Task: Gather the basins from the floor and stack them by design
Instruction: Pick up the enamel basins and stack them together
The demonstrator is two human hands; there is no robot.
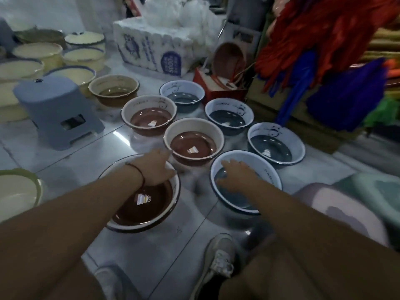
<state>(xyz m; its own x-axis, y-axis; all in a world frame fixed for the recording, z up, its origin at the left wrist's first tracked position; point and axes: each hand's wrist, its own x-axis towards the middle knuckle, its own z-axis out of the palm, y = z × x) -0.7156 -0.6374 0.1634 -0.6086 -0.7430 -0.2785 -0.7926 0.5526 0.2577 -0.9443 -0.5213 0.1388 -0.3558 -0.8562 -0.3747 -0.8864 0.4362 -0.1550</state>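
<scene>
Clearly the person is gathering the nearest pair first. The left hand [157, 167] reaches over the far rim of the near brown basin [142, 198]; its fingers curl down at that rim and seem to hold it, though the fingertips are hidden. The right hand [236, 176] lies inside the near blue basin [244, 182], fingers spread and fairly straight, gripping nothing that shows.

To do the step well, each hand would best take a firm hold on a rim, thumb inside and fingers under, and lift level. Brown should go onto brown: the middle brown basin [193, 141] sits just beyond, and another brown basin [149, 118] behind it. Blue belongs with the three blue panda basins [276, 142] in the right-hand row. The enamel looks hard and slick, so nesting gently should spare chips and noise.

The floor [71, 152] is pale glossy tile with reflections. A grey stool [57, 109] stands at left beside cream basins [36, 53]; a tissue pack [151, 50] lies behind, and bright dusters [320, 40] hang at right.
</scene>
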